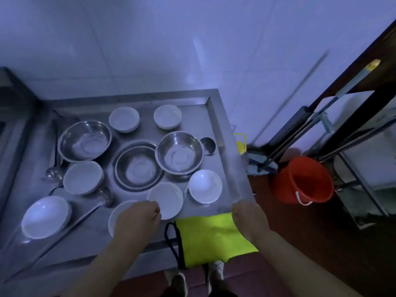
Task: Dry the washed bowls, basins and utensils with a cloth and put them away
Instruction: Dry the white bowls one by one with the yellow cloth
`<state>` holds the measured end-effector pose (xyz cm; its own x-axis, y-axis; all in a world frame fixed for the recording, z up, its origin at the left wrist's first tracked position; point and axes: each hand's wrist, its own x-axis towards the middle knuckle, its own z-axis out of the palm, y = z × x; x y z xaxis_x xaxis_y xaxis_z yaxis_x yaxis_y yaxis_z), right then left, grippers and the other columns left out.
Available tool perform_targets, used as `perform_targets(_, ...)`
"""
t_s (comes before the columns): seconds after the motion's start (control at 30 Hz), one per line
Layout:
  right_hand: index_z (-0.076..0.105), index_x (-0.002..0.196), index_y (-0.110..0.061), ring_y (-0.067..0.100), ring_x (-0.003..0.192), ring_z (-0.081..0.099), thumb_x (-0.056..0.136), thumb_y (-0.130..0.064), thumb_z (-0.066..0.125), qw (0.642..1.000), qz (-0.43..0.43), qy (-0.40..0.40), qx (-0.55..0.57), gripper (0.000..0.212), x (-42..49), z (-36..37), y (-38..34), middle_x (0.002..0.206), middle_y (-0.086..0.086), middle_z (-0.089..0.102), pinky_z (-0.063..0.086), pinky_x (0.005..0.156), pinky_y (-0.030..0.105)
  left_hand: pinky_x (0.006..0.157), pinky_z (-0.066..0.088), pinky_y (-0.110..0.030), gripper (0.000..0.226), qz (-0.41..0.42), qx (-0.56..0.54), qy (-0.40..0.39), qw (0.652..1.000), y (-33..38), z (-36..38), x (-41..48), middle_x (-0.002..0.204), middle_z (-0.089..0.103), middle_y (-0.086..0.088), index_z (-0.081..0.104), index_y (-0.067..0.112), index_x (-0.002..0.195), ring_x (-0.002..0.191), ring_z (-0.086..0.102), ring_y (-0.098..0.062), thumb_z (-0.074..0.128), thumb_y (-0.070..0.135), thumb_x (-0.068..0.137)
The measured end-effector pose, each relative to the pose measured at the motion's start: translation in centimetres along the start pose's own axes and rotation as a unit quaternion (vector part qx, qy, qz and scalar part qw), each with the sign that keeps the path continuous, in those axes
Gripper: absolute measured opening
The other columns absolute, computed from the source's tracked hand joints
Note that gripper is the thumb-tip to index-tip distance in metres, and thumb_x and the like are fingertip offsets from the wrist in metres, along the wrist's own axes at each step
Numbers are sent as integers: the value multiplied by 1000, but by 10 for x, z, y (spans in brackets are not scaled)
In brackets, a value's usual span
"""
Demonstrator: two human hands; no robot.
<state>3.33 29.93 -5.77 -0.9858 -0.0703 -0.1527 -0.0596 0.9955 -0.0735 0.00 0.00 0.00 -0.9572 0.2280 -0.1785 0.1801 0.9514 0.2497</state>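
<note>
Left hand [137, 219]: low centre of the frame, fingers curled in a loose fist over the near rim of a white bowl [166, 200]; whether the grip has actually closed on that rim, cannot tell.
Right hand [248, 219]: lower right of centre, grip pinched shut on the upper right corner of the yellow-green cloth [212, 239].
Cloth: hanging flat over the near edge of the steel bench [227, 133], beside a black cord [173, 243].
Bowls: white ones scattered across the bench, one at lower left [46, 216], two at the back.
Basins: three steel basins mid-bench, the right one [179, 152] overlapping the centre one [138, 166].
Utensils: a ladle [52, 155] along the left side.
Floor: red bucket [303, 180] at right.
</note>
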Motion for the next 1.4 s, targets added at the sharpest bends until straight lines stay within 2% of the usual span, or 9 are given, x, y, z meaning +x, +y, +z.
perform_targets(0.13,64,63,-25,19,59,60,32,-44,90,996,-37,-72,-36,45,8,24,14,61,-3,59,50,50,33,39,20,-21,17,-23,13,-35,999,14,21,4,53,47,5,61,17,61,47,45,-16,73,18,73)
perform_targets(0.27,63,61,-20,25,67,60,52,-39,86,990,-76,-113,-22,32,6,21,23,64,0,61,51,59,40,39,28,-20,25,-17,-3,-40,999,36,35,10,50,52,4,59,17,54,43,52,-18,84,11,58)
perform_targets(0.4,57,80,-16,18,86,48,92,-28,57,961,-74,-172,205,17,2,-7,41,85,3,53,34,74,32,43,39,-26,18,-46,7,-50,998,69,41,20,61,57,0,61,15,61,56,58,-21,76,16,71)
perform_targets(0.53,54,74,-12,4,65,45,90,-26,57,879,7,-216,425,21,-9,-49,57,69,-7,47,35,62,28,63,37,-28,28,-117,-39,-96,988,101,50,37,78,48,1,39,19,66,87,58,-21,42,17,94)
perform_targets(0.67,58,78,-2,5,62,43,78,-26,54,843,22,-136,520,24,-12,-93,74,67,-2,48,34,58,25,67,35,-30,16,-195,-168,-121,959,128,61,56,93,61,-13,54,7,86,94,58,-32,42,12,95)
perform_targets(0.87,56,76,-13,16,73,48,83,-32,49,946,-129,15,298,22,3,-109,101,74,-2,54,41,76,30,77,38,-34,32,-369,-341,-102,858,149,88,78,116,57,-28,54,-10,117,109,54,-39,46,12,95)
perform_targets(1.07,55,87,-20,19,72,51,85,-28,51,963,-192,118,145,9,13,-96,117,73,-1,58,36,93,26,71,54,-34,37,-445,-501,-50,741,159,86,80,120,58,-26,49,-9,125,74,57,-24,50,-3,89)
perform_targets(1.23,57,83,-17,13,70,46,84,-31,50,966,-125,115,194,16,13,-99,106,73,-3,55,29,61,24,78,55,-52,33,-425,-513,-7,746,166,66,62,94,59,-23,53,-1,89,88,56,-38,56,13,59)
perform_targets(1.4,50,78,-14,14,66,44,91,-14,57,948,-80,65,300,14,29,-107,85,69,-9,47,23,59,23,71,55,-43,13,-323,-473,53,818,171,15,43,79,60,-6,56,13,84,77,60,-28,57,7,72)
